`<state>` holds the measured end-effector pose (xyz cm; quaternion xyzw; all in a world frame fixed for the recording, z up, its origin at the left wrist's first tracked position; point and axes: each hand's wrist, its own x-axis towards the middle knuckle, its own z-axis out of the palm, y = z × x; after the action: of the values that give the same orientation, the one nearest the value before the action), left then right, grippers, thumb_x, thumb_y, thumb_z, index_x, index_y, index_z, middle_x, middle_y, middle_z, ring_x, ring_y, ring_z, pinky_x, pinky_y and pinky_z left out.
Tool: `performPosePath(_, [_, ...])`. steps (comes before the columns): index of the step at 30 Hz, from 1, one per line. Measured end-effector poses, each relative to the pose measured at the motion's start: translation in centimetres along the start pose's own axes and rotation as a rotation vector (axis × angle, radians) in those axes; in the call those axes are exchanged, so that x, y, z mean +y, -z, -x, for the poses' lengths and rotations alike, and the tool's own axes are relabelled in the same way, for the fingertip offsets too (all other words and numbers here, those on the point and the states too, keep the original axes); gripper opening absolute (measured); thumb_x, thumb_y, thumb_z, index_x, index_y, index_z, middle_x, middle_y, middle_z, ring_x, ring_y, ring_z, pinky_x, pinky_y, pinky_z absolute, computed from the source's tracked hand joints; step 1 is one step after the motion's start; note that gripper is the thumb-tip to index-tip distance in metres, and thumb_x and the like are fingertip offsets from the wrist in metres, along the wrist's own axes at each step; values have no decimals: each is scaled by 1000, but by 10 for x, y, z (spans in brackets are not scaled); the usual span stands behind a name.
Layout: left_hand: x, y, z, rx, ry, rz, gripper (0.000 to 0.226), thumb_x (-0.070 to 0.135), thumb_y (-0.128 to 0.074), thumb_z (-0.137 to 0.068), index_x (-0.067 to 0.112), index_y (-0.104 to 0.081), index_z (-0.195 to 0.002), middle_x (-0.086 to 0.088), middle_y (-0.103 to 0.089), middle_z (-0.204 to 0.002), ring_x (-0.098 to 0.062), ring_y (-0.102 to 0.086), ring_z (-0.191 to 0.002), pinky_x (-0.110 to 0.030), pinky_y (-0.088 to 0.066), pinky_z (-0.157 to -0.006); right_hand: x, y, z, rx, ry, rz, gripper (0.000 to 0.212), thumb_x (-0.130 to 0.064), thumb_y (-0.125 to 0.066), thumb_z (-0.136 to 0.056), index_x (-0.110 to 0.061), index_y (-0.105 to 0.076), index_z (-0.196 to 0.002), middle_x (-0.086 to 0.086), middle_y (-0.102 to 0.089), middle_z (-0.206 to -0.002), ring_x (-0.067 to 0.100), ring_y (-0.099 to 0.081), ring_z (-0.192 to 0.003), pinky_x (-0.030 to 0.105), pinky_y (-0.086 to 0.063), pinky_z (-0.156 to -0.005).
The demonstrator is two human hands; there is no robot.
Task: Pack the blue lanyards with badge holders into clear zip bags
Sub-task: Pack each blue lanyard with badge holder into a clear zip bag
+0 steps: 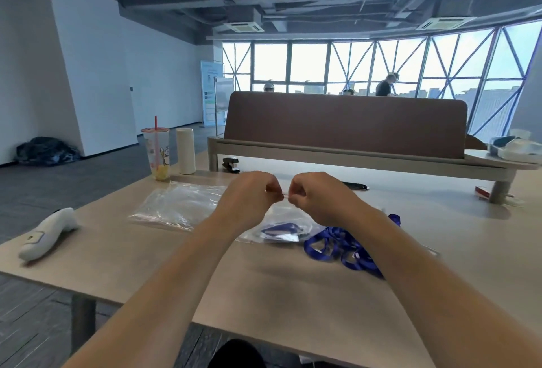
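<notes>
A clear zip bag (281,228) lies on the table with a blue lanyard and badge holder (280,232) inside. My left hand (249,196) and my right hand (315,196) hover close together above it, each pinching the bag's top strip between curled fingers. A tangle of loose blue lanyards (341,246) lies to the right, partly hidden by my right forearm. A pile of unused clear zip bags (179,203) lies to the left of my hands.
A white handheld device (48,234) lies at the table's (146,268) left edge. A drink cup with a straw (157,155), a white cylinder (185,150) and a black stapler (231,164) stand behind. A brown divider (343,124) borders the back.
</notes>
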<state>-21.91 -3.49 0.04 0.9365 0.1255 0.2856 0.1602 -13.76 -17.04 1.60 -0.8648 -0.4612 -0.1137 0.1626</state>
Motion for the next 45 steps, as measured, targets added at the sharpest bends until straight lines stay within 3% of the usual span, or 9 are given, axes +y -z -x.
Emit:
performPosePath(7, [-22,2,-1,10,44,91,8,21,-65,-93,21,-67,-86,7,-66,-92,-11,-60,-83,-24,-47,-75,26,11,9,-8,-52,-78,11,-28,-57,-97,-20,-65,-96,-6,-66,-92,11,-60,-82,32,-53,-79])
performPosePath(9, [-21,-1,-2,51,17,47,4,23,-67,-92,20,-69,-91,10,-60,-98,-12,-59,-91,-25,-48,-81,27,11,9,-4,-48,-82,10,-27,-57,-97,-20,-65,-95,-6,-66,-91,11,-60,-82,32,-53,-79])
performPosePath(13, [-4,-6,-3,115,-69,-24,24,30,-69,-90,21,-68,-112,7,-58,-120,-14,-54,-108,-29,-47,-95,20,8,7,9,-37,-26,11,-24,-55,-97,-18,-64,-100,-2,-65,-96,15,-59,-85,33,-53,-79])
performPosePath(18, [16,-15,-7,13,-79,17,16,28,-63,-94,20,-75,-102,2,-71,-105,-16,-62,-93,-31,-51,-87,17,3,4,44,-29,-30,12,-24,-53,-97,-19,-64,-100,-1,-66,-96,16,-59,-86,32,-52,-78])
performPosePath(23, [12,-20,-6,16,-15,82,13,23,-64,-92,17,-74,-95,1,-71,-92,-17,-63,-85,-36,-54,-84,33,-2,11,77,-87,-197,8,-28,-59,-96,-22,-62,-93,-6,-66,-91,10,-59,-82,29,-51,-77])
performPosePath(32, [2,-24,-7,41,9,100,8,23,-63,-94,18,-69,-91,5,-65,-85,-12,-59,-78,-25,-49,-75,45,5,26,117,-147,-422,9,-23,-62,-95,-22,-64,-87,-8,-69,-84,10,-65,-83,26,-52,-80])
performPosePath(38, [10,-18,-4,13,-25,118,14,14,-56,-97,20,-65,-87,12,-63,-79,-6,-58,-75,-18,-43,-68,47,5,27,217,-170,-472,8,-21,-63,-94,-20,-67,-87,-9,-67,-82,7,-59,-77,18,-45,-67])
performPosePath(43, [1,4,-3,29,40,87,8,22,-63,-94,20,-68,-100,7,-66,-89,-15,-62,-84,-29,-52,-81,47,14,25,296,-278,-615,9,-15,-61,-93,-12,-67,-87,0,-67,-70,3,-54,-50,22,-43,-55])
performPosePath(45, [-12,15,-1,13,87,44,8,23,-65,-93,17,-69,-97,3,-67,-91,-18,-63,-84,-31,-53,-82,49,19,25,315,-303,-686,9,-11,-58,-95,-9,-64,-88,1,-70,-75,6,-61,-51,21,-48,-52])
